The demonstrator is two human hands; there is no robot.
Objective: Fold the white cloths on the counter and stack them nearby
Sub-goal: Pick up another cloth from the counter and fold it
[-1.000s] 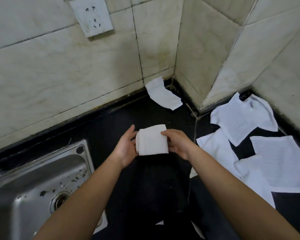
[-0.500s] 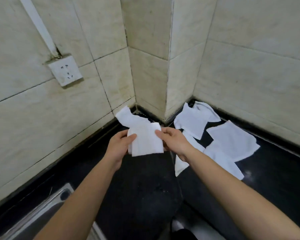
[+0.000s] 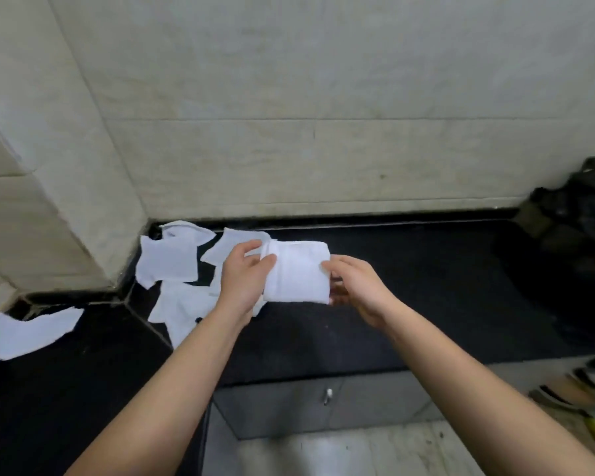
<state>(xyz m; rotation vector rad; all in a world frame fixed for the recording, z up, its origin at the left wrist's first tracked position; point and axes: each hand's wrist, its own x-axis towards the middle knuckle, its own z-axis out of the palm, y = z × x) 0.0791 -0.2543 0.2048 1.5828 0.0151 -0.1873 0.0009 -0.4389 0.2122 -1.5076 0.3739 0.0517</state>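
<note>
Progress looks small so far, in our judgement. We hold one folded cloth (image 3: 296,276) between both hands, just above the counter (image 3: 443,286), a little toward twelve o'clock from the middle of the view. No stack shows anywhere, so this cloth may become the first of the pile; more we cannot tell.

Not yet folded are the loose cloths (image 3: 169,262) at nine o'clock from the held one. Several of them lie flat and overlapping in the corner by the wall (image 3: 323,149), partly hidden behind our left hand (image 3: 243,280). A lone cloth (image 3: 24,333) lies well apart from them, at about eight o'clock, near the edge of the view. So most of the work remains.

Our left hand grips the left edge of the cloth, thumb on top and fingers curled behind it. Our right hand (image 3: 358,286) pinches the right edge, thumb above and fingers underneath.

The cloth is white, thin and soft, folded into a compact rectangle. Several layers show along its left edge, and faint ribs run across its face. It keeps its shape between the hands. We think the dark counter at three o'clock is a likely place to set it down.
</note>
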